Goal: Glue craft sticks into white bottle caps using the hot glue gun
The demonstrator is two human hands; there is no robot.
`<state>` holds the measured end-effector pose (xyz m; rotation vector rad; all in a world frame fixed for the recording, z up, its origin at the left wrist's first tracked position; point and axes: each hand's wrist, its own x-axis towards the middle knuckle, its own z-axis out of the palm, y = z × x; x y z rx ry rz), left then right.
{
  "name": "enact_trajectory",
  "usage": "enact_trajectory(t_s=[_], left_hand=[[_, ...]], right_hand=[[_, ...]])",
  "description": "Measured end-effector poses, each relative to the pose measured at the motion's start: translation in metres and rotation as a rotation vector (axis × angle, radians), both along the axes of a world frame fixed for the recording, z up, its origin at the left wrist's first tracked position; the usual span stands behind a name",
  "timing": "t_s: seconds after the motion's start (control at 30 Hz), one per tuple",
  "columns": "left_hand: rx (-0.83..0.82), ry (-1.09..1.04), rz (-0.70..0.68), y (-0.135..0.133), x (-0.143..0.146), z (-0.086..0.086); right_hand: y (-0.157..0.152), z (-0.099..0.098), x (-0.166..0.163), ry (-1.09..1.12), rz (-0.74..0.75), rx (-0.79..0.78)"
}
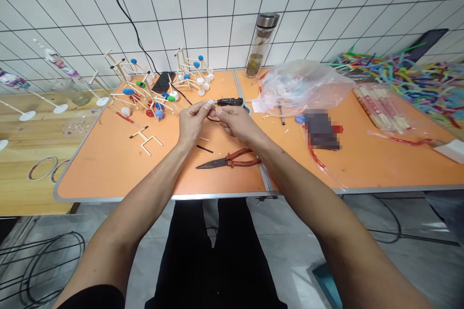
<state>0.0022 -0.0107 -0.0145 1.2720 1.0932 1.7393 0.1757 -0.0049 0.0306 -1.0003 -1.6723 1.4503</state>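
My left hand (193, 121) is closed in a pinch on a small white round piece (211, 103). Right beside it, my right hand (235, 122) has its thumb and fingers pressed together; what they grip is hidden. Just behind my fingers lies a black-handled tool (230, 101) with a thin metal tip pointing left. Below my hands, long-nose pliers (229, 160) with reddish-brown handles rest on the orange table (119, 181), partly under my right forearm. A small stick frame (146, 140) with black ends lies left of my left hand.
Several stick models with coloured caps (159, 99) stand at the back left. A glass bottle (258, 48) stands by the wall, near a plastic bag (300, 89). Bundled sticks (380, 106) and colourful pipe cleaners (395, 72) lie right. A wooden table (21, 164) adjoins left.
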Motion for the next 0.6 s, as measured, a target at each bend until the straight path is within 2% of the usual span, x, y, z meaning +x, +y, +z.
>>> enact_trajectory(t_s=[0.07,0.13,0.2,0.23,0.3,0.37,0.5,0.6], left_hand=[[0.002,-0.010,0.003,-0.003,0.001,0.004],[-0.010,-0.032,0.011,-0.005,0.002,0.009],[-0.020,-0.050,0.010,-0.005,0.003,0.011],[-0.021,-0.053,0.009,-0.005,0.003,0.010],[-0.014,-0.037,0.007,-0.004,0.002,0.008],[-0.003,-0.005,0.006,-0.001,0.001,0.004],[0.006,0.039,0.017,0.004,-0.001,-0.006],[-0.027,0.029,0.023,0.007,-0.001,-0.011]], right_hand=[[0.003,0.006,0.004,0.162,0.130,-0.313],[0.006,0.011,0.009,0.260,0.253,-0.504],[0.008,0.012,0.011,0.290,0.314,-0.562],[0.008,0.010,0.011,0.285,0.308,-0.543],[0.008,0.005,0.008,0.227,0.227,-0.405],[0.006,-0.002,0.003,0.079,0.077,-0.129],[-0.005,-0.008,-0.004,-0.472,-0.153,0.483],[-0.015,-0.006,-0.005,-0.848,-0.208,0.678]])
